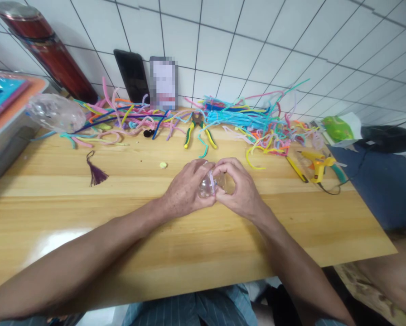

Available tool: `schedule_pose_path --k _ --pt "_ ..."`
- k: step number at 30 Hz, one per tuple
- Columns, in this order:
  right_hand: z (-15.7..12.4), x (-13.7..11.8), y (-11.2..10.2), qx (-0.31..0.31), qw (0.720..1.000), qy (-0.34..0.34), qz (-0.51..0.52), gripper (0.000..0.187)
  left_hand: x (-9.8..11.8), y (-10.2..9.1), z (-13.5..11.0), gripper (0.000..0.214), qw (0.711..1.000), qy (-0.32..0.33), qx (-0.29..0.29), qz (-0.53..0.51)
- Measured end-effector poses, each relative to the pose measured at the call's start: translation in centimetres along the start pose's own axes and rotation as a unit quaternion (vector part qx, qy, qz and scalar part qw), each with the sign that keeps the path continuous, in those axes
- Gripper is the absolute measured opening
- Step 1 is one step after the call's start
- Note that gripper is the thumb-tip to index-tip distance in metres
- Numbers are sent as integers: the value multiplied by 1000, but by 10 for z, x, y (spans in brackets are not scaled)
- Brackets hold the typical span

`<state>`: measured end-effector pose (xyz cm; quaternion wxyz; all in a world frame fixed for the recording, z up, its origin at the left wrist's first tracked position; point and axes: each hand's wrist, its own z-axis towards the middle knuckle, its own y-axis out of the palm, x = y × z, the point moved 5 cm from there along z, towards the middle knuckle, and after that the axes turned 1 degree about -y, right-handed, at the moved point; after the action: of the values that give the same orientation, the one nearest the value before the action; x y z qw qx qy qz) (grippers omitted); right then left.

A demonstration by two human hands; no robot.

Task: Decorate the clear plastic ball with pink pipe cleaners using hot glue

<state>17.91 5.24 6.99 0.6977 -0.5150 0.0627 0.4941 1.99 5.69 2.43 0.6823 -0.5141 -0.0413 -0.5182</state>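
Observation:
Both hands meet over the middle of the wooden table (87, 217). My left hand (186, 188) and my right hand (239, 188) are closed together around a small clear plastic ball (207, 185) that sits between the fingers. A thin pale pink strand shows at the top of the ball, under my fingertips. Most of the ball is hidden by my fingers.
A heap of coloured pipe cleaners (223, 120) runs along the back edge. Among it lie yellow-handled pliers (199, 129). A yellow glue gun (316, 165) lies at right, a purple tassel (96, 172) at left, a clear plastic bag (55, 113) and a red flask (50, 50) further back left.

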Motion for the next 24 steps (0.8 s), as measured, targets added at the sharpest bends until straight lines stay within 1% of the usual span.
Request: schedule_pose_path --k 7,13,16,24 --pt "0 -1 1 0 1000 3 -8 40 -1 1 0 72 1000 -13 -4 -5" --pt "1 1 0 -1 1000 -1 12 38 0 0 -1 70 1000 10 7 9" --pt "1 2 -1 -7 1000 -1 24 39 0 0 -1 69 1000 9 13 17" --pt "-1 2 1 -11 1000 -2 4 44 -2 3 -1 69 1000 -2 6 11"
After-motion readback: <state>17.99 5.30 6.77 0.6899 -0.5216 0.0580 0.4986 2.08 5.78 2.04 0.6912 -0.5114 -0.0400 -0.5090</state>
